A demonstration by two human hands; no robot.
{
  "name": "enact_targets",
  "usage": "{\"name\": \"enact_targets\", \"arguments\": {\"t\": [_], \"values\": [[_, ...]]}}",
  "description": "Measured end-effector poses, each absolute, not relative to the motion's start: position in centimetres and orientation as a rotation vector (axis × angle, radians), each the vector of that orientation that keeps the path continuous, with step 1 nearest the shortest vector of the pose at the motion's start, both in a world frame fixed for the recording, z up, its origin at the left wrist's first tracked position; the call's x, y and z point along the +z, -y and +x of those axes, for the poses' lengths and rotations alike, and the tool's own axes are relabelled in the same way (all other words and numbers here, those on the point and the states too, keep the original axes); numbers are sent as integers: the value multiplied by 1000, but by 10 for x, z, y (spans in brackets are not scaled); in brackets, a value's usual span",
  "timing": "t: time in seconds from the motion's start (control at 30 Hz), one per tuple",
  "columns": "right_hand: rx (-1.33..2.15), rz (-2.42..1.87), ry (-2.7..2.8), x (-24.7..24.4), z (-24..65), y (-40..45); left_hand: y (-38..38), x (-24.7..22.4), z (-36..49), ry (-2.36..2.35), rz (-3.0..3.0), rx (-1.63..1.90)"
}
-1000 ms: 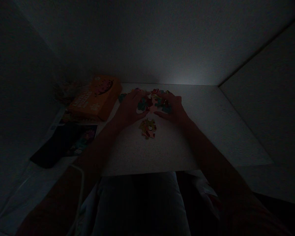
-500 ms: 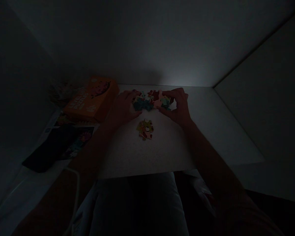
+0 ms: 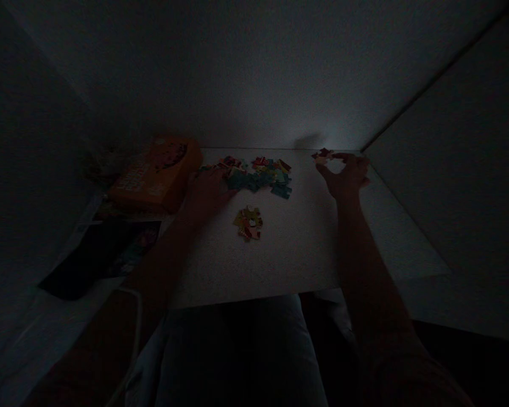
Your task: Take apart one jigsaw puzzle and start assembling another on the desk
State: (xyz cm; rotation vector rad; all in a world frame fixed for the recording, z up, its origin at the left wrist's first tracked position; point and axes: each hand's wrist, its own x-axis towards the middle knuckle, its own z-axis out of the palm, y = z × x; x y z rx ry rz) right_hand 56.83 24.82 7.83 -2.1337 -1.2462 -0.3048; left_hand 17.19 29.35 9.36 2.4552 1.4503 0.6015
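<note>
My right hand pinches a red and pink puzzle piece between thumb and fingers, near the back right of the white table. My left hand lies with its fingers spread on the left end of a pile of puzzle pieces in teal, red and yellow. Nearer the front edge, a small cluster of yellow-green and red pieces lies between my forearms. The picture is very dark and fine detail is hard to make out.
An orange puzzle box stands at the left, with a crinkled clear bag behind it. A dark object lies over a printed sheet. A white cord crosses my left forearm. A wall rises behind the table.
My right hand has moved right, away from the pile, and now holds a red and pink piece. My left hand stays at the pile's left side, with more pieces visible around it.
</note>
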Motion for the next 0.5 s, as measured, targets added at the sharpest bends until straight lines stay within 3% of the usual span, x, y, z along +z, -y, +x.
{"name": "enact_targets", "arguments": {"t": [0.2, 0.5], "values": [[-9, -2438, 1055, 72, 564, -246, -284, 97, 180, -1501, 2478, 626], [-61, -1884, 1655, 78, 512, -248, -292, 101, 180, -1537, 2251, 787]]}}
